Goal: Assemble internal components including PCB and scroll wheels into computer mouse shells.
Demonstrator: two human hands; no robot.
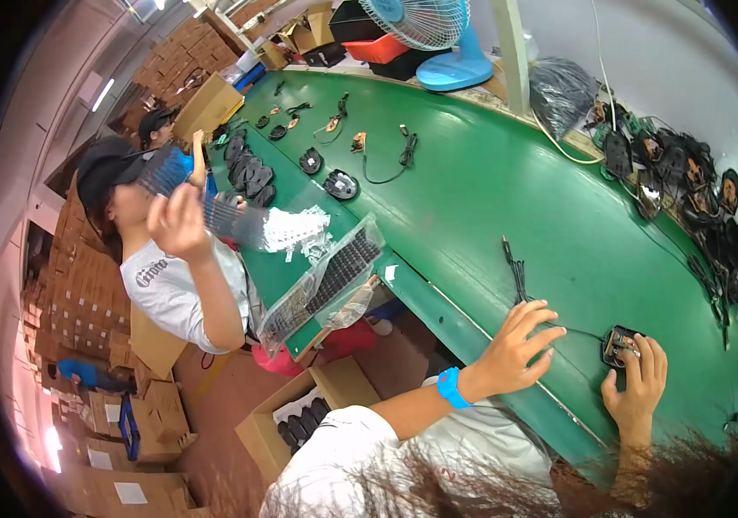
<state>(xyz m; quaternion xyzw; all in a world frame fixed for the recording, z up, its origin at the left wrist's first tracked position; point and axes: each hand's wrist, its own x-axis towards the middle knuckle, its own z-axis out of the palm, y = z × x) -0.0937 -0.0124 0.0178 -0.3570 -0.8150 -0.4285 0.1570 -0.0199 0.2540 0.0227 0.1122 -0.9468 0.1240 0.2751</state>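
An opened computer mouse (612, 348) with its circuit board bare lies on the green bench before me. My right hand (636, 384) has its fingers bent over the board, thumb beside the near edge. From the mouse a thin black cable runs left beneath my left hand (516, 352) to a bundled coil (514, 269). That hand, with a blue watch (452, 388) on its wrist, hovers over the cable, fingers apart and apparently holding nothing. Whether its fingertips touch the cable, I cannot tell.
Opened mouse parts and cables heap (688, 181) along the right wall. A blue fan (455, 69) stands at the back. To the left, a co-worker (183, 285) lifts a clear plastic sheet near a tray of dark parts (343, 272). A cardboard box (256, 440) holds mice below.
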